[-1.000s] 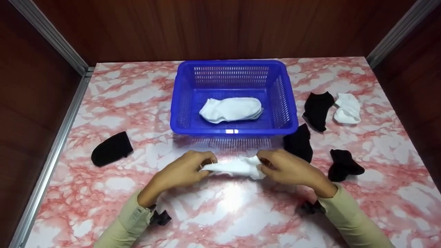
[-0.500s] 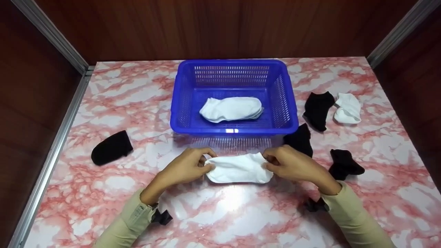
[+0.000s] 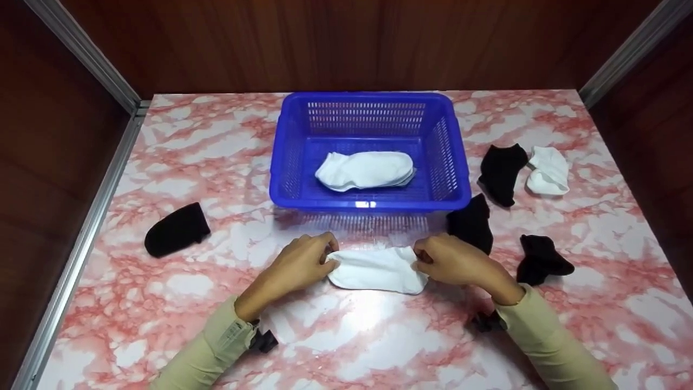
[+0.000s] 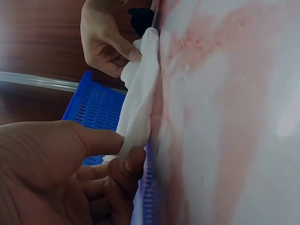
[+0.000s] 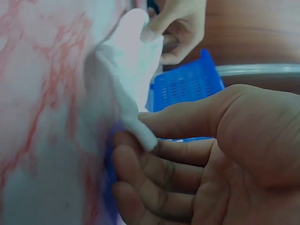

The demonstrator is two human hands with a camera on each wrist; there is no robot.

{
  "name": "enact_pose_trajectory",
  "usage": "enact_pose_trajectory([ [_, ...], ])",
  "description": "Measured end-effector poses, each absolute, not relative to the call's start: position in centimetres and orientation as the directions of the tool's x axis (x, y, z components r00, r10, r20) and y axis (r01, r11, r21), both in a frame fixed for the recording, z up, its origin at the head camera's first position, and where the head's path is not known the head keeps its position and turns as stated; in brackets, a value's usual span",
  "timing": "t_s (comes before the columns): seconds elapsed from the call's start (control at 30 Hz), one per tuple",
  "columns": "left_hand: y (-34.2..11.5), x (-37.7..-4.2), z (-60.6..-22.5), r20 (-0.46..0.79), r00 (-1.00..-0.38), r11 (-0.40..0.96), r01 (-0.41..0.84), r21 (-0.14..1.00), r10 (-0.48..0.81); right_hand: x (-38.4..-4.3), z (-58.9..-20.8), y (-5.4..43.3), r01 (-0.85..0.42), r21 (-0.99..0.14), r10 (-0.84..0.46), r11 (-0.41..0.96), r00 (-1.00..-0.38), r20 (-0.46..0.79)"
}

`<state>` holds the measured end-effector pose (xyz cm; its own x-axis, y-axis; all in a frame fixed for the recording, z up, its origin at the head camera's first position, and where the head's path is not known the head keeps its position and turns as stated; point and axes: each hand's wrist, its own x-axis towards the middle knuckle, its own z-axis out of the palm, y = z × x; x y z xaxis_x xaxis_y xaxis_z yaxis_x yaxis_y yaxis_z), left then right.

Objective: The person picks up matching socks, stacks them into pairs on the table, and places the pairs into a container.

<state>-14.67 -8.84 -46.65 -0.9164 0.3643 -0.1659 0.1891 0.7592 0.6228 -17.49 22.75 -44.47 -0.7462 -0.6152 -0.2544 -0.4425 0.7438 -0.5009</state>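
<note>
A white sock [image 3: 377, 270] is stretched flat between both hands, low over the table in front of the basket. My left hand [image 3: 303, 265] pinches its left end between thumb and fingers. At the other end, my right hand [image 3: 457, 261] pinches the sock in the same way. The left wrist view shows the white sock [image 4: 140, 89] held upright along its length, with the thumb pressed on the near end. Seen from the right wrist, a narrow fold of the sock [image 5: 126, 93] lies between the thumb and forefinger.
The blue basket [image 3: 371, 205] stands behind the hands with a small stack of white socks [image 3: 365, 169] inside. A black sock [image 3: 177, 230] lies at the left. On the right lie several more: black socks [image 3: 502, 173] and a crumpled white sock [image 3: 548, 170]. Dark wooden panels [image 3: 346, 43] enclose the table.
The sock was bunched and tilted a second ago; both hands have spread it out flat and its broad side now faces up. The basket and the loose socks have stayed in place.
</note>
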Motion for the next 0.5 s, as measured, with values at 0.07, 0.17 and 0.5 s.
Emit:
enact_pose_trajectory([
  [0.07, -8.9, -14.6, -46.7, -0.168, -0.919, 0.774, 0.191, 0.604, 0.358, -17.5, -44.7, 22.8, -0.419, -0.494, -0.593, 0.762, -0.758, -0.271],
  [0.17, -9.1, -14.6, -46.7, -0.179, -0.917, 0.785, 0.192, 0.589, 0.358, -17.6, -44.9, 22.9, -0.399, -0.480, -0.567, 0.782, -0.774, -0.281],
  [0.5, -8.2, -13.6, -46.3, 0.083, -0.878, 0.676, 0.420, 0.605, 0.471, -16.5, -43.5, 22.3, -0.444, -0.358, -0.518, 0.821, -0.843, -0.143],
])
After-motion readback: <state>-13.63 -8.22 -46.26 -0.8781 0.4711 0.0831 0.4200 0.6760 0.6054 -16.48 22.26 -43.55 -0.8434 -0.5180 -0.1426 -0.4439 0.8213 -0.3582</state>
